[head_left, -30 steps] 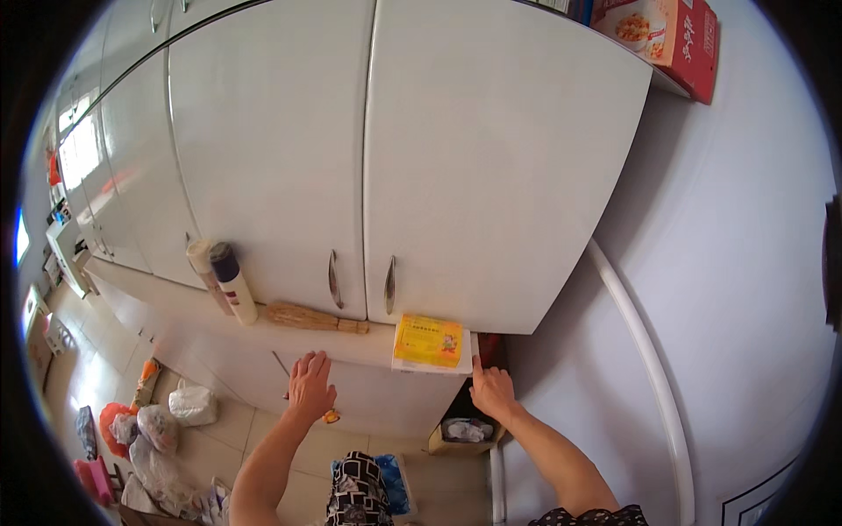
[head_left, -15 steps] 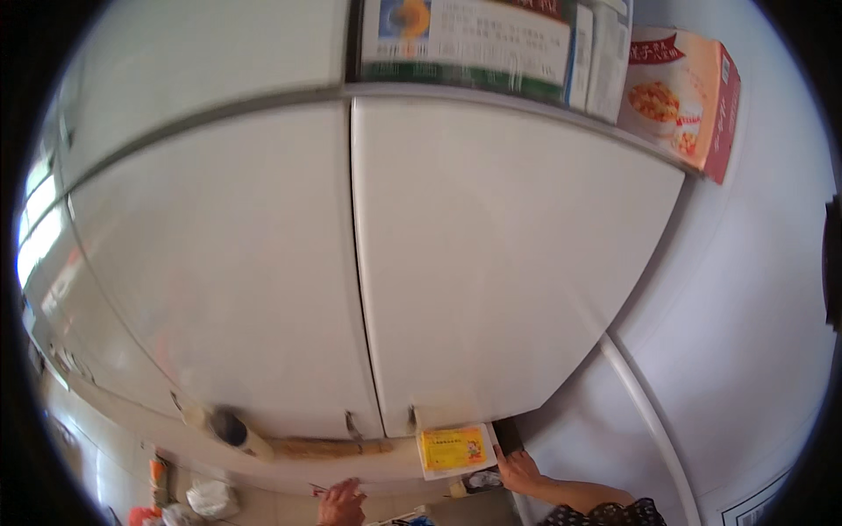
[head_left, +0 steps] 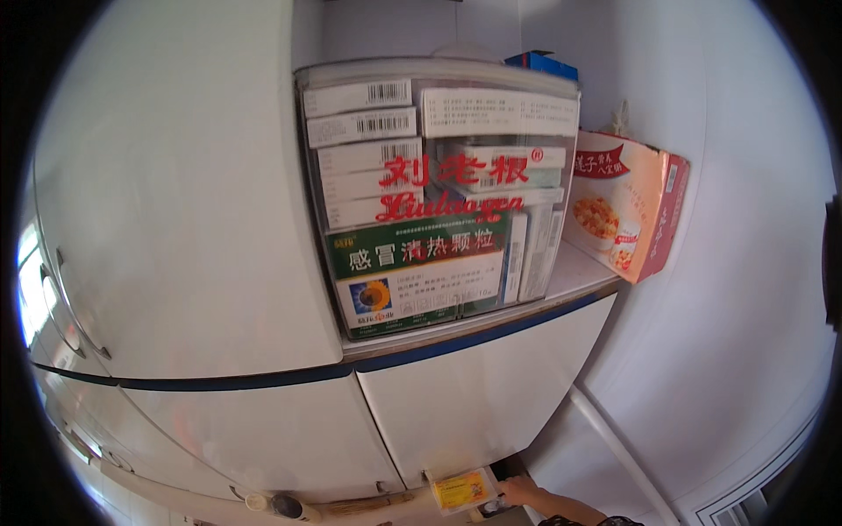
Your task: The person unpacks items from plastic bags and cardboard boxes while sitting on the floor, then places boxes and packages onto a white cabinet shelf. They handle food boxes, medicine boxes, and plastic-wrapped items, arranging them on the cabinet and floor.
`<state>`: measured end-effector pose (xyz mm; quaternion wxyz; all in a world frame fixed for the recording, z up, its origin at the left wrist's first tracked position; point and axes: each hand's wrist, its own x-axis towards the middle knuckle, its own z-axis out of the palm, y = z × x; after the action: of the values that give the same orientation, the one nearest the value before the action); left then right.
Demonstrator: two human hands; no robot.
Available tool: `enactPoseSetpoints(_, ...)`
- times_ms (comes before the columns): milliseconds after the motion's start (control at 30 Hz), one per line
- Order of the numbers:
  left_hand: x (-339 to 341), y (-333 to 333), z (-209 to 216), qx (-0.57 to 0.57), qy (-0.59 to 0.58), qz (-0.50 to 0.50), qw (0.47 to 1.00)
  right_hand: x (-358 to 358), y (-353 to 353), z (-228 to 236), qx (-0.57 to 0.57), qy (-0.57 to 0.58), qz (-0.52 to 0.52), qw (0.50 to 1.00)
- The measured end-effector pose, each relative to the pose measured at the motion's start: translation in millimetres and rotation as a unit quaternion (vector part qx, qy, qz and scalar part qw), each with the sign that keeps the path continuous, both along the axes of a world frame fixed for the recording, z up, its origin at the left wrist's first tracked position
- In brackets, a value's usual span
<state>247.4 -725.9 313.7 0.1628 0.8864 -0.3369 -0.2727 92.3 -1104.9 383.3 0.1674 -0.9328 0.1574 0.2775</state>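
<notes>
My right hand (head_left: 519, 492) is at the lower edge, below the right cabinet door (head_left: 491, 394). Its fingers are closed at the right side of a flat white box with a yellow label (head_left: 462, 491), which tilts slightly under the door's lower edge. The fingers' far side is hidden. A dark patterned sleeve (head_left: 596, 519) covers my right forearm. My left hand is out of view, below the picture's edge.
Above the doors, a clear plastic bin (head_left: 456, 74) full of medicine boxes stands on an open shelf (head_left: 579, 276). Beside it is a pink and red food carton (head_left: 627, 197). A white pipe (head_left: 614, 443) runs down the right wall. A dark-topped bottle (head_left: 289, 507) lies low at left.
The view has tilted upward, bringing the shelf and the whole bin into sight. My left hand has dropped out of view. My right hand stays by the box, which now leans more.
</notes>
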Motion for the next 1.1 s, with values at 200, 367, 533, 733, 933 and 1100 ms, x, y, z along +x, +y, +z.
enactPoseSetpoints(200,12,-14,168,-0.233,-0.052,-0.078,0.968,-27,20,184,0.048,-0.463,-0.068,0.882)
enactPoseSetpoints(367,30,-23,341,-0.361,-0.265,-0.051,0.893,-5,-17,347,-0.086,-0.779,-0.056,0.618)
enactPoseSetpoints(533,56,-35,500,-0.339,-0.524,-0.122,0.772,28,-35,449,0.069,-0.798,-0.07,0.594)
enactPoseSetpoints(733,65,-90,624,-0.301,-0.721,-0.12,0.613,88,-57,460,0.241,-0.768,-0.05,0.591)
enactPoseSetpoints(933,81,-109,688,-0.24,-0.811,-0.022,0.533,104,-37,469,0.241,-0.703,-0.069,0.666)
enactPoseSetpoints(1100,74,-133,701,-0.212,-0.833,0.018,0.511,107,-35,463,0.187,-0.716,-0.054,0.671)
